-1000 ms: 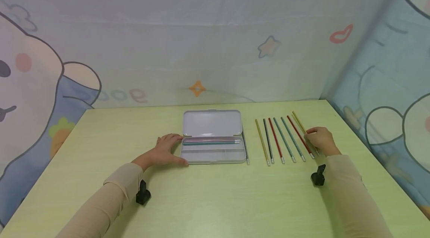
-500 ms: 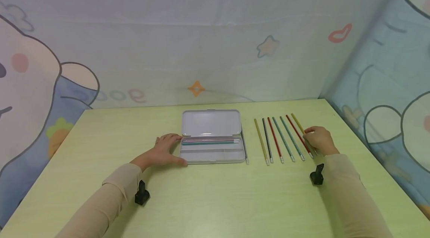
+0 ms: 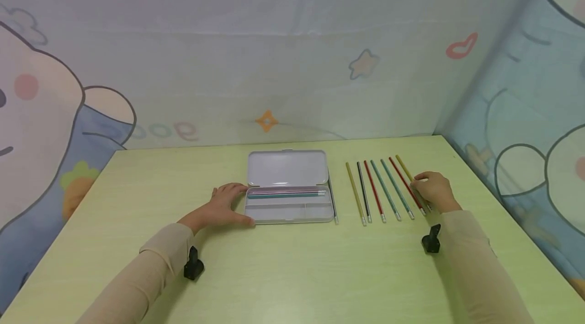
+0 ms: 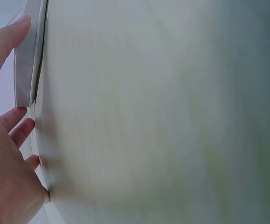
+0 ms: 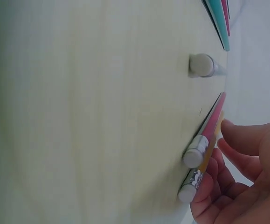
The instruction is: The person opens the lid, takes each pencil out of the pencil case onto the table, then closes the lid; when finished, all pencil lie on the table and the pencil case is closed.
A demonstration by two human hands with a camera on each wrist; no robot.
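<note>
A white pencil case (image 3: 279, 214) lies with its lid (image 3: 287, 169) raised at the back, several pencils (image 3: 285, 194) in its rear compartment. My left hand (image 3: 221, 207) rests against the case's left end, thumb along the front side and other fingers spread near the left corner; the left wrist view shows the thumb touching the side wall. At the right end of a row of pencils, my right hand (image 3: 434, 190) pinches a yellow pencil (image 3: 404, 166) between thumb and fingers. In the right wrist view its white eraser end (image 5: 188, 192) lies beside a red pencil (image 5: 212, 123).
Left of the right hand lie two teal pencils (image 3: 386, 190), another red pencil (image 3: 375, 189), a black pencil (image 3: 363, 189) and a second yellow pencil (image 3: 355, 192). A dark pencil (image 3: 333, 199) lies along the case's right side. A printed cloth (image 3: 301, 85) hangs behind the table (image 3: 292, 268).
The head view has shifted very slightly. Both hands, the case and the pencils keep practically the same places.
</note>
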